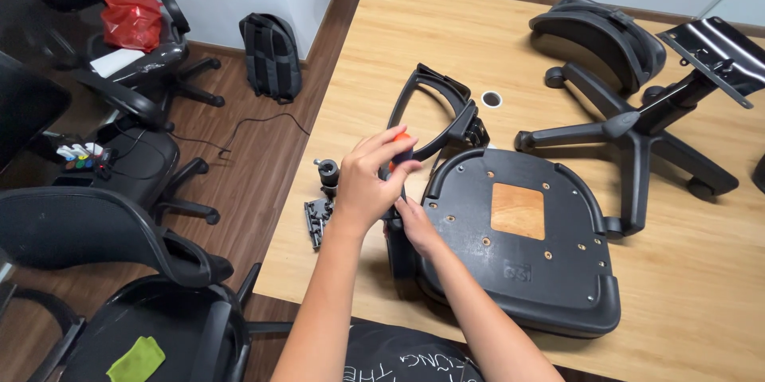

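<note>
left hand (365,183): centre of the frame, fingers curled and pinching the orange handle of a screwdriver (401,143), held above the left edge of the seat.
right hand (414,227): just below my left hand, resting on the left rim of the seat; whether its fingers are pinching anything i cannot tell, they are hidden behind my left hand.
seat (526,246): black chair seat, lying upside down on the wooden table (701,286), centre to lower right of the frame; a wooden square shows in the middle of its underside, with open screw holes around it.
armrest (434,107): black loop-shaped part, upper centre, standing at the seat's upper left corner; whether it is fastened there i cannot tell.
small parts (321,199): dark fittings lying on the table just left of my hands, near the table edge.
wheeled base (629,131): black star base with post, lying on its side at the right of the frame, apart from the seat.
backrest (602,35): upper right, lying flat, apart from the seat.
progress: judged early; seat, base and backrest lie separate, and the seat's centre holes are bare, so most joining is left.
</note>
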